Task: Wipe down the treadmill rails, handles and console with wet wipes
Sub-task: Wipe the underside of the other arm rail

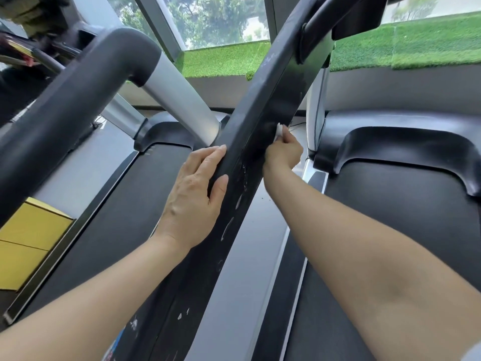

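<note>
The black rail (250, 157) runs through the middle of the scene as one long bar, its long axis climbing from the near left, low between the person's forearms, up to the far right, where it meets the console support. The left hand (195, 196) lies against the rail's left edge, fingers fairly straight and the thumb laid on top, steadying it, not clenched. The right hand (283, 152) is curled around a small white wipe (279, 130) and presses it to the rail's right side, about halfway up.

The wipe is bunched very small, so I'd expect it could slip out of that pinch or skim past the pale scuffs (229, 225) showing nearer the person. The rail's underside is hidden, so a pass along the top and side may leave it untouched.
</note>
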### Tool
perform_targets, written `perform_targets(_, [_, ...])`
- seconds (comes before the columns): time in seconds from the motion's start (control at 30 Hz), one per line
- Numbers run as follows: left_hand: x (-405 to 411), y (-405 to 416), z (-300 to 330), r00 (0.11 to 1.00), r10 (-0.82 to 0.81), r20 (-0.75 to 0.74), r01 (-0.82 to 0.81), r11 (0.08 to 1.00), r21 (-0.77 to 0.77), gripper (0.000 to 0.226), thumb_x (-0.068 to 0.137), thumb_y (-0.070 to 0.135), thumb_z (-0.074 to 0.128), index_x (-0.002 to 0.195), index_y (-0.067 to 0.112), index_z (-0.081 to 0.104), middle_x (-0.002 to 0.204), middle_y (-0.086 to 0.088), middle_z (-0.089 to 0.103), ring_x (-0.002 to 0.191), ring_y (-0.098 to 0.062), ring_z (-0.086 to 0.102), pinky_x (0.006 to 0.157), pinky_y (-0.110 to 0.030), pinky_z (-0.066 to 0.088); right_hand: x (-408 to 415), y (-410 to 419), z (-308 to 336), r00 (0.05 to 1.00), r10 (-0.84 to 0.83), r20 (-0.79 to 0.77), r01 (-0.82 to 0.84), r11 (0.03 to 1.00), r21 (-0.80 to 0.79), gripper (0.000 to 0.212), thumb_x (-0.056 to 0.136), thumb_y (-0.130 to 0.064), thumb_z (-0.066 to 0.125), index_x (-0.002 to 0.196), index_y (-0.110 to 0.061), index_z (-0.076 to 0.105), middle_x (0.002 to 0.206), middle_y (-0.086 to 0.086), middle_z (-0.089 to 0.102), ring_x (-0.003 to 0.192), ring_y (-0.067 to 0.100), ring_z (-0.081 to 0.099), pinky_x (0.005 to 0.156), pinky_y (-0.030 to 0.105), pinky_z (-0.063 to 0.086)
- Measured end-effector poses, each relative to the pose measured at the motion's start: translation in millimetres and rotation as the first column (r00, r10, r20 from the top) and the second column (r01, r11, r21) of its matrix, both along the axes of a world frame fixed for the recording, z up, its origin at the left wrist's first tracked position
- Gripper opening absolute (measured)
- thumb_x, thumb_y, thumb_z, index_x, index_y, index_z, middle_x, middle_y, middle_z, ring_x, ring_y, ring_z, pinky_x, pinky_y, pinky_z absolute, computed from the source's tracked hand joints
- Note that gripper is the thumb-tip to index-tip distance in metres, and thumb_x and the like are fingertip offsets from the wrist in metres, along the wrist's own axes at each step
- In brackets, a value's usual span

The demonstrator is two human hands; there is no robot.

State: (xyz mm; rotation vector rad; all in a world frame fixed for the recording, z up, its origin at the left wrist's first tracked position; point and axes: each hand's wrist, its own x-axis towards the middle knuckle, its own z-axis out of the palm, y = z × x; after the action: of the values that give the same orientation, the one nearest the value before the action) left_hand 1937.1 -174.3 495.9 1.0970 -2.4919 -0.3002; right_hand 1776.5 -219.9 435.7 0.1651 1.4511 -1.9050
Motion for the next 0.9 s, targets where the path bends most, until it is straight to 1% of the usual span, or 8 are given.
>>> perform_targets(0.17, [-0.8, 0.2, -0.5, 1.000, 0.005, -0.002, -0.005, 1.000, 0.000, 0.045, 0.097, 0.019, 0.048, 0.141, 0.015, 0.041, 0.130, 0.013, 0.040, 0.125, -0.005, 0.037, 0.105, -0.005, 0.022, 12.3, 6.7, -2.6, 0.963, 0.049, -0.266, -0.072, 0.994, -0.077, 0.032, 0.100, -0.012, 0.046, 0.127, -0.020, 0.061, 0.129, -0.009, 0.059, 0.119, 0.008, 0.053, 0.099, 0.013, 0.038])
perform_targets(0.27, [-1.3, 0.9, 0.3, 1.000, 0.003, 0.004, -0.003, 1.000, -0.002, 0.045, 0.097, 0.020, 0.048, 0.141, 0.015, 0.041, 0.132, 0.009, 0.041, 0.125, -0.008, 0.038, 0.104, -0.008, 0.022, 37.7, 29.8, -10.0, 0.934, 0.090, -0.346, -0.137, 0.984, -0.114, 0.035, 0.100, -0.011, 0.043, 0.130, -0.022, 0.057, 0.131, -0.013, 0.055, 0.121, 0.004, 0.049, 0.103, 0.014, 0.036])
perform_targets(0.4, [-1.4, 1.2, 0.0, 1.000, 0.007, 0.019, -0.006, 1.000, -0.019, 0.046, 0.097, 0.019, 0.048, 0.142, 0.014, 0.040, 0.135, 0.005, 0.042, 0.126, -0.010, 0.038, 0.104, -0.012, 0.024, 63.7, 54.4, -17.0, 0.911, 0.150, -0.384, -0.214, 0.968, -0.129, 0.036, 0.101, -0.012, 0.042, 0.132, -0.025, 0.055, 0.137, -0.010, 0.053, 0.127, 0.006, 0.046, 0.106, 0.017, 0.035])
perform_targets(0.53, [-1.7, 0.7, 0.0, 1.000, 0.009, 0.027, -0.008, 0.999, -0.035, 0.046, 0.097, 0.019, 0.048, 0.142, 0.014, 0.041, 0.136, 0.003, 0.042, 0.127, -0.012, 0.039, 0.104, -0.015, 0.025, 79.9, 72.0, -17.6, 0.916, 0.169, -0.365, -0.247, 0.952, -0.178, 0.035, 0.100, -0.010, 0.044, 0.130, -0.021, 0.057, 0.137, -0.009, 0.052, 0.129, 0.004, 0.044, 0.108, 0.018, 0.034])
perform_targets(0.7, [-2.3, 2.6, 1.1, 0.999, 0.022, 0.039, -0.020, 0.999, -0.046, 0.045, 0.098, 0.020, 0.047, 0.142, 0.014, 0.040, 0.137, 0.002, 0.042, 0.127, -0.013, 0.039, 0.102, -0.016, 0.027, 89.2, 101.8, -16.5, 0.895, 0.246, -0.371, -0.340, 0.916, -0.213, 0.030, 0.098, -0.009, 0.049, 0.125, -0.015, 0.062, 0.129, -0.007, 0.059, 0.122, 0.005, 0.051, 0.104, 0.018, 0.040])
perform_targets(0.77, [-2.6, 3.0, 1.1, 0.999, 0.021, 0.042, -0.019, 0.999, -0.049, 0.045, 0.098, 0.020, 0.047, 0.142, 0.013, 0.041, 0.136, 0.001, 0.043, 0.126, -0.014, 0.039, 0.103, -0.017, 0.027, 84.2, 110.6, -16.8, 0.938, 0.227, -0.261, -0.289, 0.929, -0.231, 0.026, 0.096, -0.007, 0.052, 0.116, -0.014, 0.067, 0.115, -0.004, 0.066, 0.113, 0.012, 0.058, 0.097, 0.021, 0.047])
perform_targets(0.83, [-2.1, 2.6, 0.8, 0.999, 0.023, 0.039, -0.021, 0.999, -0.047, 0.045, 0.098, 0.020, 0.046, 0.142, 0.013, 0.041, 0.136, 0.002, 0.043, 0.126, -0.014, 0.039, 0.103, -0.017, 0.026, 72.8, 108.2, -19.3, 0.987, 0.160, 0.024, -0.149, 0.957, -0.247, 0.022, 0.094, -0.003, 0.054, 0.109, -0.013, 0.066, 0.108, 0.002, 0.065, 0.107, 0.021, 0.059, 0.091, 0.027, 0.052])
perform_targets(0.9, [-1.6, 2.2, 0.6, 0.999, 0.022, 0.030, -0.021, 0.999, -0.045, 0.044, 0.098, 0.020, 0.047, 0.142, 0.013, 0.042, 0.136, 0.002, 0.043, 0.127, -0.013, 0.038, 0.104, -0.016, 0.025, 63.9, 99.5, -21.9, 0.930, 0.126, 0.344, -0.019, 0.954, -0.298, 0.026, 0.093, 0.002, 0.052, 0.117, -0.004, 0.061, 0.115, 0.010, 0.061, 0.104, 0.025, 0.058, 0.080, 0.027, 0.054])
